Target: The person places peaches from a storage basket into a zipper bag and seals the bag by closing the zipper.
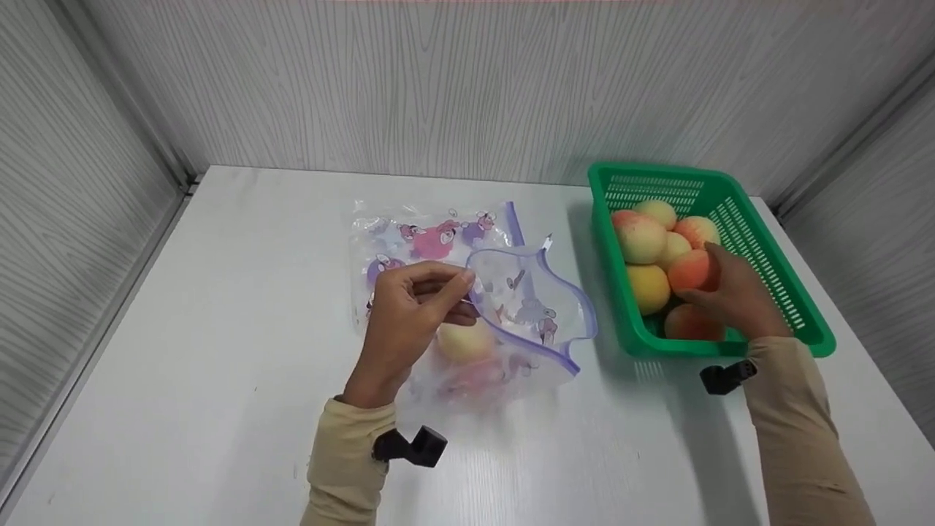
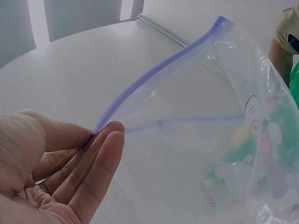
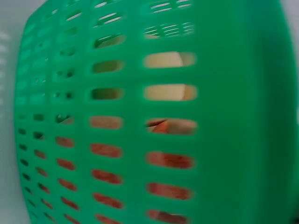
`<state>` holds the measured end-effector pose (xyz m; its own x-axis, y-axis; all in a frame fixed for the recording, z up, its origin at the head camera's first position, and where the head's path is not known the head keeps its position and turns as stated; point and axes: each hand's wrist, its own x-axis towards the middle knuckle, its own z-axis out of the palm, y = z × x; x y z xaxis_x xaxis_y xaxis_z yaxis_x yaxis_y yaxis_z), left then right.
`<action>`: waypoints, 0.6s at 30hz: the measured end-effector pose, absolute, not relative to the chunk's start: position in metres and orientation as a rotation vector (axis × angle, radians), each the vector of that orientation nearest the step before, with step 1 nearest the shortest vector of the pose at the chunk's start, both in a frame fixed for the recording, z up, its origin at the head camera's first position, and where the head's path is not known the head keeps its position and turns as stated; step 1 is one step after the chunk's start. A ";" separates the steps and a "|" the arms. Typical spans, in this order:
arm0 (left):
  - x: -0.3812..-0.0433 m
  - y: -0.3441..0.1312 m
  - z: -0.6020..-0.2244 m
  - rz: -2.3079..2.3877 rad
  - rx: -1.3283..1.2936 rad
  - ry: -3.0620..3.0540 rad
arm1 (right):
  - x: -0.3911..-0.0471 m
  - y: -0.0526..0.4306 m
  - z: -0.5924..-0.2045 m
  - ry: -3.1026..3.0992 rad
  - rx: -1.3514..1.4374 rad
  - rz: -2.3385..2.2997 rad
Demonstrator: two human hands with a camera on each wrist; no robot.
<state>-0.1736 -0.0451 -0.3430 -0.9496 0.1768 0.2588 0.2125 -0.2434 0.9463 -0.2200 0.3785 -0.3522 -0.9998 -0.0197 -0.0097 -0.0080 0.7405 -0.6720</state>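
My left hand (image 1: pixel 420 310) pinches the rim of a clear zip bag (image 1: pixel 544 296) between thumb and fingers. The bag's purple zip edge (image 2: pixel 156 72) gapes wide in the left wrist view. Through its printed plastic a pale peach (image 1: pixel 465 342) shows at the bottom. Inside the green basket (image 1: pixel 635 340), my right hand (image 1: pixel 741 296) curls its fingers and thumb round an orange-red peach (image 1: pixel 690 271). Several other peaches (image 1: pixel 643 239) lie around it. In the right wrist view the slotted basket wall (image 3: pixel 224 116) hides that hand.
A second printed zip bag (image 1: pixel 431 237) lies flat on the white table (image 1: pixel 241 292), partly behind the held one. Grey wood-grain panels (image 1: pixel 438 88) stand at the back and both sides. The basket sits at the table's back right.
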 end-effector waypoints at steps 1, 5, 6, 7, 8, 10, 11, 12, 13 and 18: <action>-0.173 -0.045 -0.343 -2.409 -0.494 -1.917 | -0.220 0.378 -0.353 2.931 -0.010 -1.140; -0.173 -0.045 -0.342 -2.408 -0.496 -1.914 | -0.217 0.383 -0.353 3.027 0.053 -1.074; -0.173 -0.045 -0.342 -2.402 -0.497 -1.916 | -0.215 0.384 -0.352 3.053 0.077 -1.053; -0.174 -0.045 -0.342 -2.396 -0.496 -1.918 | -0.212 0.385 -0.350 3.074 0.108 -1.042; -0.174 -0.045 -0.342 -2.388 -0.494 -1.924 | -0.209 0.386 -0.349 3.105 0.138 -1.030; -0.174 -0.045 -0.341 -2.378 -0.491 -1.933 | -0.202 0.385 -0.346 3.159 0.200 -1.064; -0.174 -0.045 -0.341 -2.377 -0.490 -1.937 | -0.199 0.383 -0.344 3.182 0.237 -1.112; -0.174 -0.045 -0.340 -2.378 -0.489 -1.939 | -0.197 0.380 -0.343 3.192 0.274 -1.179; -0.174 -0.045 -0.340 -2.381 -0.489 -1.940 | -0.194 0.376 -0.341 3.191 0.315 -1.251; -0.173 -0.047 -0.342 -2.385 -0.479 -1.928 | -0.185 0.343 -0.328 3.065 0.387 -1.756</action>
